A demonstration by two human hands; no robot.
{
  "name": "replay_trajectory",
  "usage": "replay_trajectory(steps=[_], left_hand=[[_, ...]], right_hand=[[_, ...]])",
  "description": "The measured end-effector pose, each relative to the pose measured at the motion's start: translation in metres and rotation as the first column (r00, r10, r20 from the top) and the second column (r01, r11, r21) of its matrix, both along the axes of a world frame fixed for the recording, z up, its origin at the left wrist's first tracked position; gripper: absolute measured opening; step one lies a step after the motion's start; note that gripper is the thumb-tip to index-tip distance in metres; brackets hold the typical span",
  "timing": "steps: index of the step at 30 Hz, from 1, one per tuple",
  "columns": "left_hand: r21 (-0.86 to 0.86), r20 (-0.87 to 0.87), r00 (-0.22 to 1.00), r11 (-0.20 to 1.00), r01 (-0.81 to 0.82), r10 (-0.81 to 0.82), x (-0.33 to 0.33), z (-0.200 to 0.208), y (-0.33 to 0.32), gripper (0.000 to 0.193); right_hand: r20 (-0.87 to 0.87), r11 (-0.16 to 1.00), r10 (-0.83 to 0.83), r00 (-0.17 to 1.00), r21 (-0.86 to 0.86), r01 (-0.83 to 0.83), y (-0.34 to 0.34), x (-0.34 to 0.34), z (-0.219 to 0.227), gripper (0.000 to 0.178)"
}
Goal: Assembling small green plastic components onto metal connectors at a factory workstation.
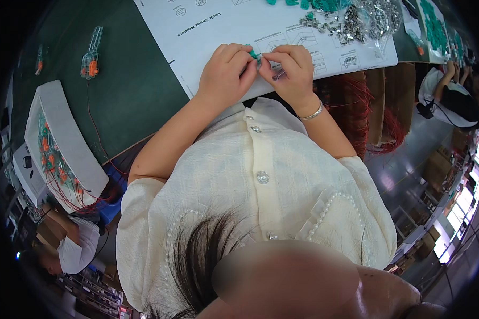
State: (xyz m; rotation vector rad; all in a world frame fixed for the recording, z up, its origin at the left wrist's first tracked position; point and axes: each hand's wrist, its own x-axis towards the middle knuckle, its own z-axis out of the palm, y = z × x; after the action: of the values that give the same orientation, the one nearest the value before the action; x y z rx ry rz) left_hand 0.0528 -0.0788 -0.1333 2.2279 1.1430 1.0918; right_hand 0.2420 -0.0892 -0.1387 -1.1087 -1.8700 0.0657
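On my feed, the left hand (224, 75) has its fingertips closed on a small green piece (253, 54), above a printed sheet (194, 50). The right hand (294, 73) pinches the same piece from its side; I see a slim dark item (278, 75), partly hidden, within its curled fingers. Beyond the right hand I note heaped metal parts (352, 24).

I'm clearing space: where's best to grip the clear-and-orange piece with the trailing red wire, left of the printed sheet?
Likely pinch the clear body across its long sides, left hand from above: it lies narrow and lengthwise, with the orange part and red wire at the near end.
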Motion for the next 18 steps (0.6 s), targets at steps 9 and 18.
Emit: replay_trajectory(steps=[9,18], left_hand=[[-0.011,-0.009,1.0,1.0,-0.006,0.006,-0.0003,0.0009,-0.0013,0.009],[-0.008,-0.009,1.0,1.0,-0.006,0.006,-0.0001,-0.0014,-0.0005,0.008]], right_hand=[[0.026,0.999,0.012,1.0,0.037,-0.013,0.0001,0.0009,-0.0004,0.028],[0.021,0.999,0.002,1.0,0.044,-0.003,0.0008,0.0007,-0.0018,0.028]])
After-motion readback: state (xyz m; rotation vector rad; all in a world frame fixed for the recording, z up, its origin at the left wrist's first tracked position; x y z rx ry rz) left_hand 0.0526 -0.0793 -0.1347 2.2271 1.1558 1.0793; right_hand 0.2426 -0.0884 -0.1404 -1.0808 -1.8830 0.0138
